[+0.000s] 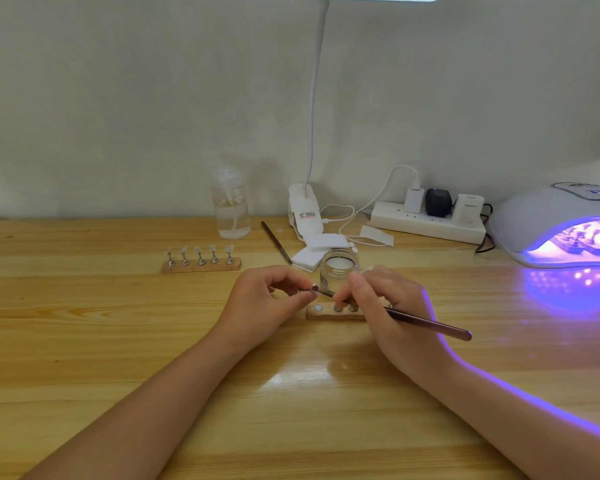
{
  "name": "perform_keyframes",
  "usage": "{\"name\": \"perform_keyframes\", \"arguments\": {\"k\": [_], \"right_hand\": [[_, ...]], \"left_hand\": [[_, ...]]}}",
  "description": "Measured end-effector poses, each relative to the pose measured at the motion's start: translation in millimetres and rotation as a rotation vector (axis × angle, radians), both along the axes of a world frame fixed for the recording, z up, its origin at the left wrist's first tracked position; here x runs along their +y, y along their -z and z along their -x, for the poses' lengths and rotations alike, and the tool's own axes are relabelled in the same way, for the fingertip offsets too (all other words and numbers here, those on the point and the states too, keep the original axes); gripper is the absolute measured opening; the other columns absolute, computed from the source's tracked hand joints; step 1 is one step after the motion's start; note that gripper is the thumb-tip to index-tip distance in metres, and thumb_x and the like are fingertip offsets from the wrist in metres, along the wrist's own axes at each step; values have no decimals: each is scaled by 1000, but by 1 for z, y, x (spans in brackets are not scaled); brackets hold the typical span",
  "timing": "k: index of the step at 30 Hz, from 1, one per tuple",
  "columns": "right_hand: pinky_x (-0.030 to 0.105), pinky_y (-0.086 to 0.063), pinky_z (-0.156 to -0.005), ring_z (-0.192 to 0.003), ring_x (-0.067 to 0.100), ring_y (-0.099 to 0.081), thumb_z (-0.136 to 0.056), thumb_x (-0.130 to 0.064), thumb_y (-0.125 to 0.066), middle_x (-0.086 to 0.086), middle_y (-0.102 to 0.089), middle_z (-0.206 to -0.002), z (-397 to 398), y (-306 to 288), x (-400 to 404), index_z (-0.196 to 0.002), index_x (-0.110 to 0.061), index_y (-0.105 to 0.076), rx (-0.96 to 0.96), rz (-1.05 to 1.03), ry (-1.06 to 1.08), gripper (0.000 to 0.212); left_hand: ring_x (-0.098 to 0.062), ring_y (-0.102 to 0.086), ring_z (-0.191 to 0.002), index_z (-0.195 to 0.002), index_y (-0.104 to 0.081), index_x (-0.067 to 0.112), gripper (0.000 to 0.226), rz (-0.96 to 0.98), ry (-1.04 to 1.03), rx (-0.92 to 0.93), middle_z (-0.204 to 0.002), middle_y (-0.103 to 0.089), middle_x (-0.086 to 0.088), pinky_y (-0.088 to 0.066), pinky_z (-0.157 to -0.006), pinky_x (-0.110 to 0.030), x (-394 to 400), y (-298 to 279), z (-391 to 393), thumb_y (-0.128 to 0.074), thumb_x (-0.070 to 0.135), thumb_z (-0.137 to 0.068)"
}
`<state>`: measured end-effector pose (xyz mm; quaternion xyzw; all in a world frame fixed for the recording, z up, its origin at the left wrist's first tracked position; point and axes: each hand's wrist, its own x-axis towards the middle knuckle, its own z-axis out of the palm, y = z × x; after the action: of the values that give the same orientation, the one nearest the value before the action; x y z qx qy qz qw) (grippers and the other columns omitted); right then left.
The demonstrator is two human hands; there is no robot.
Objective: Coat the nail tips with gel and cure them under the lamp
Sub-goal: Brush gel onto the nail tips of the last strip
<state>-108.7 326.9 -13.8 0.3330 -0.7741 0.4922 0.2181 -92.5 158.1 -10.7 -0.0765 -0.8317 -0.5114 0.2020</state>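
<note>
My left hand (267,306) pinches a small metal nail-tip stand (312,289) just above a wooden holder bar (333,315). My right hand (385,306) grips a dark brush (430,323), whose tip touches the piece on the stand. A small open glass jar of gel (339,271) stands right behind my hands. Further left, a second wooden bar (201,266) carries several nail tips on stands. The curing lamp (561,226) at the right edge glows purple, with stands visible inside it.
A clear pump bottle (231,206), a clip desk lamp (303,213), white pads (321,249), a second brush (276,242) and a power strip (426,223) with plugs line the back of the wooden table (118,341). A white wall rises behind.
</note>
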Motion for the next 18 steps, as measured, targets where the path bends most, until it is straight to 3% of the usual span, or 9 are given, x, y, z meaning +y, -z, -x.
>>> {"name": "perform_keyframes", "arguments": {"k": [4,6,10,14,18], "right_hand": [[20,-41,-70,-66,5,-58,-87,-38,-39,-12,-62,-62,-1,1,2,-61,-19,-67,-8,66,-48,43],[20,-42,-69,-68,9,-57,-87,-39,-39,-10,-63,-66,-1,-1,2,-64,-26,-65,-8,74,-13,37],[14,-39,-68,-73,6,-54,-86,-43,-38,-21,-59,-65,1,-1,-2,-71,-35,-61,13,-27,73,28],[21,-42,-71,-69,3,-57,-88,-39,-40,-18,-60,-63,0,1,0,-66,-22,-67,44,-8,2,39],[23,-43,-74,-67,5,-60,-86,-40,-39,-13,-63,-61,-3,1,2,-61,-19,-68,-21,76,-40,43]], "left_hand": [[8,-55,-61,-66,-67,21,17,11,-1,-1,-61,-61,13,-40,-59,-4,1,-1,-1,-75,7,-71],[9,-55,-61,-68,-68,19,15,15,0,0,-62,-61,13,-40,-60,-3,0,-1,-1,-75,7,-71],[8,-54,-61,-69,-68,18,14,17,2,2,-63,-62,12,-40,-60,-4,0,-1,-1,-75,6,-71],[8,-54,-61,-68,-67,20,17,20,2,-3,-65,-62,11,-39,-61,-3,0,0,-1,-74,5,-72],[8,-55,-62,-66,-66,23,20,13,-18,-2,-63,-62,13,-39,-60,-3,0,1,0,-75,7,-72]]}}
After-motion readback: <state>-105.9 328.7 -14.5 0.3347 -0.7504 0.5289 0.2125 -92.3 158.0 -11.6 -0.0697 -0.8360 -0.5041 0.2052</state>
